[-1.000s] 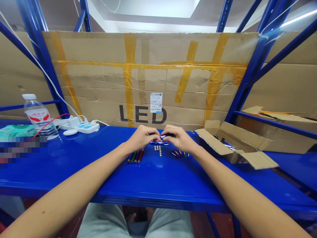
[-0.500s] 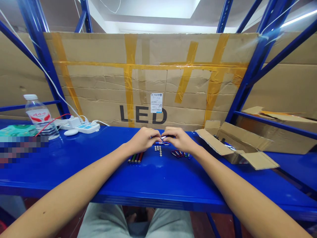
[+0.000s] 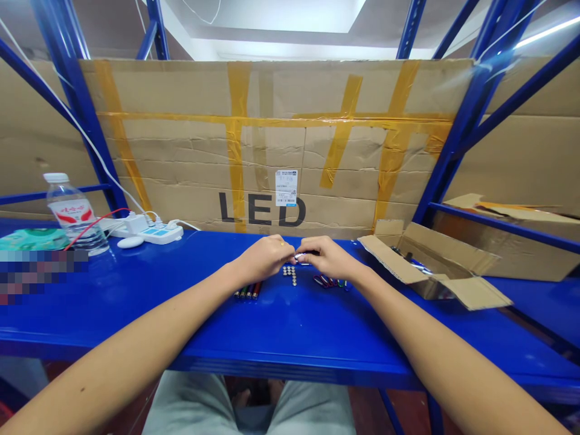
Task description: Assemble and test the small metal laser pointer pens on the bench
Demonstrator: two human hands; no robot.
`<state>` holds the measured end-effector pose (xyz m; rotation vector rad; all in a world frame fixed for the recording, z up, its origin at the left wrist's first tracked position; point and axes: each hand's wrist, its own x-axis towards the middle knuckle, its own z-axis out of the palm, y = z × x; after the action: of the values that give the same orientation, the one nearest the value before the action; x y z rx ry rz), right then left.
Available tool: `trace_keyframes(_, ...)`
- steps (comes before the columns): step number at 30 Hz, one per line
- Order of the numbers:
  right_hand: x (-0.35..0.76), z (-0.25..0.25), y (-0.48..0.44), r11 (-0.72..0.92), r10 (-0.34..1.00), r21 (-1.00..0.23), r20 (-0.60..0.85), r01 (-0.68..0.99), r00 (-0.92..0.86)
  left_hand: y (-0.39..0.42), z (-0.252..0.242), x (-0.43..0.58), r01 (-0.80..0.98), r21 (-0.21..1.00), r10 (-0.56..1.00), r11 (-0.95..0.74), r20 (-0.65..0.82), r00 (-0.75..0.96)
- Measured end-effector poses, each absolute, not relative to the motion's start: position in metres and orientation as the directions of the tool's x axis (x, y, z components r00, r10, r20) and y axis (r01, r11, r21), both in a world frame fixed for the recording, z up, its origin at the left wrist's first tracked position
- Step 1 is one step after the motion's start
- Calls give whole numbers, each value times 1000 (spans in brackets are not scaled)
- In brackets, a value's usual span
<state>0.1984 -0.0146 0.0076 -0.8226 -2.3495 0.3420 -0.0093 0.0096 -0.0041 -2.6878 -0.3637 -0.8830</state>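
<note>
Close together over the blue table, both hands are closed with fingertips almost meeting. My right hand (image 3: 327, 256) pinches a small slim metal tube (image 3: 298, 257) with a shiny silver end. Fingers curled in, my left hand (image 3: 266, 257) is at the tube's end; what its fingertips grip is hidden. Just below the hands lie several small round silver button cells (image 3: 294, 278) in short rows. Several coloured slim tubes (image 3: 247, 293) with metal ends lie side by side, partly covered by my left hand and forearm. Several coloured carabiners (image 3: 327, 281) lie beneath my right wrist.
An open cardboard box (image 3: 410, 275) holding dark and blue-silver pieces stands at right. At left are a water bottle (image 3: 75, 214), a white power strip (image 3: 161, 233) with cables and a green packet (image 3: 31, 239). A large cardboard panel (image 3: 194, 163) closes off the back.
My left hand has rolled over, turning its back more upward, with its fingers more curled. The right hand has shifted slightly, still pinching the tube.
</note>
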Motion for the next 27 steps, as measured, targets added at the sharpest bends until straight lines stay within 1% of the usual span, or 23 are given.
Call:
trace_keyframes(6, 198, 7, -15, 727, 686, -429, 415, 537, -597, 8, -3, -9, 330, -243, 128, -912, 595, 793)
trace_keyframes(11, 198, 5, -15, 715, 699, -407, 412, 569, -584, 8, -4, -8, 324, -254, 122, -911, 584, 802)
trace_keyframes(15, 199, 4, -14, 704, 710, -417, 392, 575, -585, 11, -7, -8, 311, -311, 86, -898, 569, 818)
trace_keyframes(22, 197, 4, -14, 663, 747, -474, 366, 580, -555, 10, -5, -8, 313, -418, 57, -853, 521, 852)
trace_keyframes(27, 198, 2, -11, 648, 752, -532, 333, 545, -569, 7, -1, -5, 288, -490, 25, -823, 475, 880)
